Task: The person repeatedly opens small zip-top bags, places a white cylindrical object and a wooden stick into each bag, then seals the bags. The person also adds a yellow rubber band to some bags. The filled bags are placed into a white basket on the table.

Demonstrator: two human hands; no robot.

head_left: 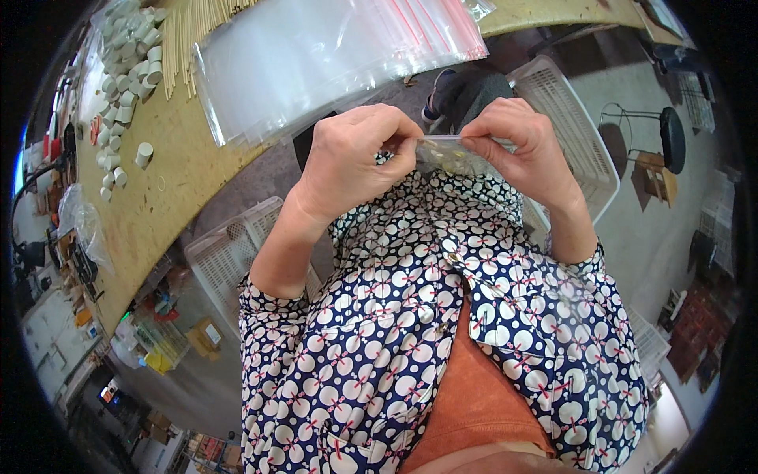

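Note:
Between my two hands, in front of my body, is a small clear zip bag [452, 158] with something yellowish inside that I cannot make out. My left hand [355, 158] pinches the left end of its top edge between thumb and fingers. The right end of that edge is gripped the same way by my right hand [517, 146]. Just beyond my hands, a stack of large clear zip bags [308, 67] with red seal lines lies on the table and reaches past its edge.
The yellowish table [181, 201] curves along the left and far side. On it lie many white cylinders [126, 99] and thin wooden sticks [185, 39]. White plastic baskets stand on the floor at the right [576, 126] and left [237, 237]. Another person's leg [482, 95] shows beyond the table edge.

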